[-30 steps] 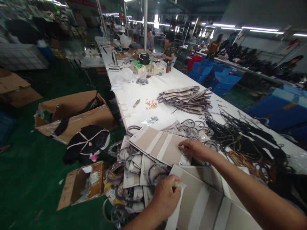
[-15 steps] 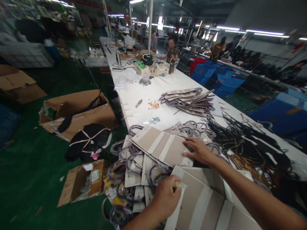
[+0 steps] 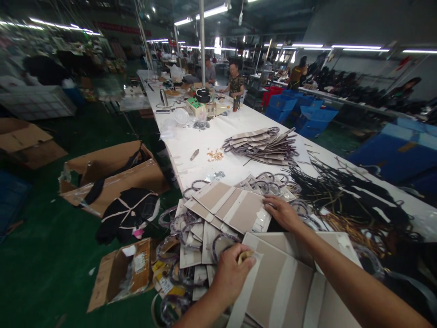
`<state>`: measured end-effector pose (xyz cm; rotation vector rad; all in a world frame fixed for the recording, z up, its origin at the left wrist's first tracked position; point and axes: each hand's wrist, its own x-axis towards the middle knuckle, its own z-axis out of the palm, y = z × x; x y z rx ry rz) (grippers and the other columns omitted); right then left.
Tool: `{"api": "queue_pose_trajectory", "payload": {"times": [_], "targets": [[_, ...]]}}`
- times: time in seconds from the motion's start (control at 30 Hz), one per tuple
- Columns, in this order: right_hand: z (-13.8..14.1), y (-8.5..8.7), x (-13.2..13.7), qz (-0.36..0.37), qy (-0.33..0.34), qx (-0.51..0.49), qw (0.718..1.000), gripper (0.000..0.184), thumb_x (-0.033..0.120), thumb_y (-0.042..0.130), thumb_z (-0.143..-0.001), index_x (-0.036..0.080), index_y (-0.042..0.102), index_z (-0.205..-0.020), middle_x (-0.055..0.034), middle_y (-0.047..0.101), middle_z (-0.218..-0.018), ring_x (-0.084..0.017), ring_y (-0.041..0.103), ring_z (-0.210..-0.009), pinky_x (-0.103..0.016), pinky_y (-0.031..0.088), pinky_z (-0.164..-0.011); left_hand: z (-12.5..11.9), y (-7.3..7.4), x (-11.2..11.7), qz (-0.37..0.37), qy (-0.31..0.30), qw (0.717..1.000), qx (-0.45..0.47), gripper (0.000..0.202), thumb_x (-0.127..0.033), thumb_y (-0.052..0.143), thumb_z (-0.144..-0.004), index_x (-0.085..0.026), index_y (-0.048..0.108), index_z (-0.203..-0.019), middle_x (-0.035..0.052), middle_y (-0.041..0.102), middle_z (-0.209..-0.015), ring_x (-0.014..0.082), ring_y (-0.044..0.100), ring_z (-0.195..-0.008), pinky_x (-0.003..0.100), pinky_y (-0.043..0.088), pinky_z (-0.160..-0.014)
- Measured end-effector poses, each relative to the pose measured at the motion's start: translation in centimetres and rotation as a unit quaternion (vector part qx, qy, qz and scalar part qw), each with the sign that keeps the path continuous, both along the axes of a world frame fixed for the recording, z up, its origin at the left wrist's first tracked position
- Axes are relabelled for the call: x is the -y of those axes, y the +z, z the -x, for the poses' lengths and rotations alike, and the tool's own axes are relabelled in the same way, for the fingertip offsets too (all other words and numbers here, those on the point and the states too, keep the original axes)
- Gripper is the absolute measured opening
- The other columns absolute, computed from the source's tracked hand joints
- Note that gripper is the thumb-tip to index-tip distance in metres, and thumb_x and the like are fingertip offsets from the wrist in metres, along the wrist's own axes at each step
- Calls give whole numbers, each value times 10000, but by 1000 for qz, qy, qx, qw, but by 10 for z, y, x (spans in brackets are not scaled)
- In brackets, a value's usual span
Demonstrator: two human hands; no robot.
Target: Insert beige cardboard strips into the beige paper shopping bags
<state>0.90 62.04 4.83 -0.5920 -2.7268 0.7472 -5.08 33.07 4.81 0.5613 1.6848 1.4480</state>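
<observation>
My left hand (image 3: pixel 234 272) is closed at the left edge of a large beige panel (image 3: pixel 283 284) with pale stripes, low in the view. A small yellowish band (image 3: pixel 245 257) shows at its fingertips; I cannot make out what it is. Farther forward, my right hand (image 3: pixel 282 212) has its fingers closed over the right edge of another beige striped panel (image 3: pixel 241 207), which lies on top of a pile. Under and left of it are several more panels with dark purple cord handles (image 3: pixel 223 243), some wrapped in clear plastic.
A bundle of handled panels (image 3: pixel 261 146) lies farther along the white table (image 3: pixel 184 171), near small gold-coloured pieces (image 3: pixel 215 155). Black cords (image 3: pixel 344 191) spread at right. Cardboard boxes (image 3: pixel 112 177) and a tied black bundle (image 3: pixel 129 214) are at left. A person (image 3: pixel 235 84) is at the table's far side.
The camera view has shifted slightly. My right hand's fingers have drawn in on the upper panel's edge. My left hand stays at the lower panel's edge.
</observation>
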Motion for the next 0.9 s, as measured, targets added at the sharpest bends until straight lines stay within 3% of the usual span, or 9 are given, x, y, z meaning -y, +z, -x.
{"api": "queue_pose_trajectory", "payload": {"times": [0.1, 0.23, 0.3, 0.4, 0.47, 0.57, 0.63, 0.77, 0.9], "targets": [[-11, 32, 32, 7, -10, -68, 998, 355, 445, 627, -972, 196, 761, -1187, -147, 692, -1310, -310, 613, -1254, -504, 432, -1142, 3, 4, 3, 4, 10, 1000, 20, 206, -373, 677, -798, -167, 670, -807, -4, 635, -731, 152, 544, -683, 264, 417, -647], [-34, 75, 96, 199, 124, -14, 972, 306, 432, 725, -934, 237, 765, -1167, -73, 739, -1094, -217, 683, -971, -340, 535, -887, 4, 7, 4, 12, 14, 1000, 11, 347, -501, 722, -778, -177, 601, -744, -29, 547, -652, 130, 465, -615, 249, 346, -571], [-44, 85, 119, 263, 153, 29, 952, 177, 368, 724, -940, 222, 787, -1018, -38, 746, -953, -188, 674, -876, -295, 512, -812, 2, 10, 4, 15, 11, 1000, 4, 387, -539, 715, -781, -178, 587, -724, -31, 527, -635, 127, 450, -604, 249, 334, -559], [-54, 87, 131, 293, 117, 36, 948, 147, 298, 694, -950, 193, 765, -874, -17, 734, -852, -172, 654, -827, -269, 475, -767, -3, 14, 4, 6, -20, 1000, -1, 402, -561, 654, -839, -164, 642, -778, 8, 609, -692, 155, 527, -654, 266, 404, -600], [-60, 86, 130, 291, 100, 27, 951, 156, 291, 683, -952, 188, 757, -862, -16, 730, -838, -170, 646, -813, -265, 464, -753, -7, 19, 5, -16, -16, 999, -41, 344, -454, 673, -844, -152, 718, -1003, 56, 726, -915, 197, 634, -835, 299, 492, -758], [-69, 87, 128, 272, 95, 11, 958, 169, 294, 654, -971, 191, 733, -862, -16, 728, -850, -169, 650, -821, -267, 461, -776, -12, 28, 3, -36, -10, 992, -123, 590, -216, 699, -760, -205, 668, -1349, 66, 735, -1256, 229, 657, -1129, 348, 461, -1038], [-75, 89, 128, 230, 97, 5, 968, 156, 286, 631, -981, 200, 708, -876, -17, 717, -863, -170, 649, -835, -271, 456, -790, -15, 33, 0, -28, -29, 989, -145, 534, -177, 687, -745, -222, 731, -1275, 47, 769, -1198, 228, 682, -1095, 340, 470, -1023], [-81, 91, 124, 104, 101, 20, 989, 98, 268, 611, -975, 211, 679, -934, -43, 706, -931, -195, 644, -892, -287, 444, -794, -18, 38, -6, 9, -32, 986, -162, 121, -244, 688, -798, -202, 796, -833, 13, 766, -814, 194, 681, -794, 291, 480, -756], [-80, 92, 118, 59, 127, 62, 988, 146, 236, 630, -951, 247, 704, -1076, -33, 727, -969, -192, 661, -895, -281, 429, -776, -18, 34, -9, -3, -38, 980, -198, 103, -210, 669, -822, -199, 754, -764, -4, 723, -747, 166, 647, -741, 273, 433, -713]]}}
